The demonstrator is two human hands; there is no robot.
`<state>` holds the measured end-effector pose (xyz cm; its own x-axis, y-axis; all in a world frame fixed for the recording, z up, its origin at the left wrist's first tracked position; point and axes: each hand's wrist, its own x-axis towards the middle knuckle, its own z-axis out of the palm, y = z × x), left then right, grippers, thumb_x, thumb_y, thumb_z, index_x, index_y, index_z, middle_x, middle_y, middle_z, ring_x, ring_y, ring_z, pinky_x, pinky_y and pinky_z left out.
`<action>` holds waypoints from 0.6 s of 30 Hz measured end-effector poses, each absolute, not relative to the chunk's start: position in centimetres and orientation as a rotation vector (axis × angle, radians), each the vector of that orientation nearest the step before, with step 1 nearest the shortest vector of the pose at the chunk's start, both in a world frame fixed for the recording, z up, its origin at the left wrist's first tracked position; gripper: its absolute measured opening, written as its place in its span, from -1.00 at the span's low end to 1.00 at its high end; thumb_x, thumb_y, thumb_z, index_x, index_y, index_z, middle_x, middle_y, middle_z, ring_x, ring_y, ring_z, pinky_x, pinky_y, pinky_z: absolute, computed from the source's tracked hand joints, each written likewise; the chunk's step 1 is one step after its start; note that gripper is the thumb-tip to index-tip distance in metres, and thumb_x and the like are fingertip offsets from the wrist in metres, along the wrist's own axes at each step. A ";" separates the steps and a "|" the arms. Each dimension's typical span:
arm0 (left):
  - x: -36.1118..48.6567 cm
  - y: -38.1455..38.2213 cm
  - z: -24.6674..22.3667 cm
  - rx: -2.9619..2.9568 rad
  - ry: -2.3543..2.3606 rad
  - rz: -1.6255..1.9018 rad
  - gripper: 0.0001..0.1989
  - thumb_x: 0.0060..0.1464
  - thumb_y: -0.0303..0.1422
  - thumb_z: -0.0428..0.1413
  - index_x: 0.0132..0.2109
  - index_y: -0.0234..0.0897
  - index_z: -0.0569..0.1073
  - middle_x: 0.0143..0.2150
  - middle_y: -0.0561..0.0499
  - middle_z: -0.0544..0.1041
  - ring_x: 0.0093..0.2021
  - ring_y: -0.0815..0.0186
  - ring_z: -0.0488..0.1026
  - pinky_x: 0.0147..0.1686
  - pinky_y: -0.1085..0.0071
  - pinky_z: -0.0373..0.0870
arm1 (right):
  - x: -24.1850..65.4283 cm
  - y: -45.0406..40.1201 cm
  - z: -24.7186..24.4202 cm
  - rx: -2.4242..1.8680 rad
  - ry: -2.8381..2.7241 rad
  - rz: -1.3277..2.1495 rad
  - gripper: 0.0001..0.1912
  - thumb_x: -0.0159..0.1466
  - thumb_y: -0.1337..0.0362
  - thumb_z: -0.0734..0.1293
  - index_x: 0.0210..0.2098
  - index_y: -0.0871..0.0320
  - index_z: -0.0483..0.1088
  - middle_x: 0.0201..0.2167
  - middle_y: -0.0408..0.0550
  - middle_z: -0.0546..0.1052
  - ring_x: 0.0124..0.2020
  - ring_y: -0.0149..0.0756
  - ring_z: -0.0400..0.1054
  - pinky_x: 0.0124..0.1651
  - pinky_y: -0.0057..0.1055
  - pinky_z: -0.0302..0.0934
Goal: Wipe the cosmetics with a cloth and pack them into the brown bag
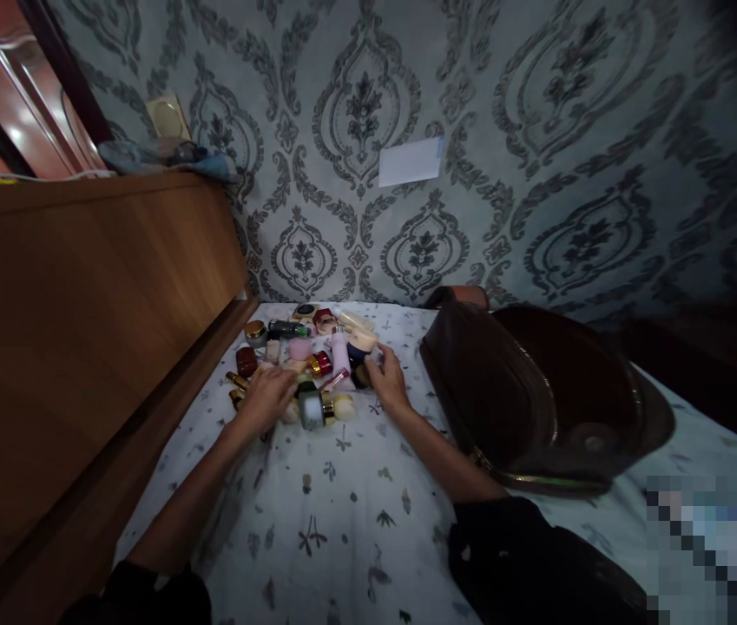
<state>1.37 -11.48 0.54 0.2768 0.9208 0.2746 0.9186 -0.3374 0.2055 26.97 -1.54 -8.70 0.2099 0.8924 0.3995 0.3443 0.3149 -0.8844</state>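
Observation:
A cluster of small cosmetics lies on a white patterned sheet [342, 521]. My left hand [269, 395] rests low over the near left side of the cluster, fingers stretched forward and partly bent; it looks empty. Close to its fingertips are a frosted jar [311, 410] and a pale pink jar [300, 349]. At the right edge, my right hand [390, 378] has its fingers apart beside a dark blue and peach jar [361, 342], seemingly touching it. A lilac tube [340, 354] and a red jar with gold [320, 364] lie between the hands.
A large dark brown bag [491, 391] lies on the sheet to the right. Along the left runs a wooden panel [101, 286], with cloth [160, 156] on top. Behind is a patterned wall [368, 104]. A gold-lidded jar [254, 332] sits at the cluster's far left.

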 end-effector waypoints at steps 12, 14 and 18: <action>1.8 -3.9 3.9 2.380 2.254 -0.005 -0.71 0.22 -0.28 0.15 0.03 -0.32 0.46 0.14 -0.14 0.43 0.16 0.08 0.37 0.13 -0.03 0.33 | 26.5 -4.6 -7.5 -1.174 -1.401 0.564 -0.64 0.25 0.09 0.20 -0.10 0.18 0.40 -0.16 0.13 0.50 -0.11 -0.08 0.39 0.00 -0.08 0.30; 2.4 -3.8 4.3 2.359 2.288 -0.075 -0.68 0.23 -0.25 0.14 0.06 -0.30 0.43 0.13 -0.12 0.45 0.09 0.12 0.42 0.08 0.02 0.40 | 26.1 -5.0 -7.0 -1.199 -1.390 0.566 -0.69 0.26 0.15 0.19 -0.11 0.16 0.40 -0.17 0.11 0.49 -0.12 -0.10 0.38 0.00 -0.11 0.30; 3.1 -4.8 5.9 2.325 2.346 -0.111 -0.82 0.24 -0.48 0.01 -0.20 -0.42 0.51 -0.17 -0.14 0.56 -0.08 0.09 0.51 -0.15 0.18 0.48 | 25.6 -5.7 -6.2 -1.284 -1.380 0.554 -0.77 0.25 0.28 0.23 -0.12 0.16 0.39 -0.16 0.07 0.49 -0.12 -0.17 0.39 -0.01 -0.22 0.31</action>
<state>3.08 -4.85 5.87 -0.0031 0.9977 0.0683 0.9868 0.0141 -0.1615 25.56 -5.68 -6.16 0.2070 0.8955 0.3939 0.3753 0.2991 -0.8773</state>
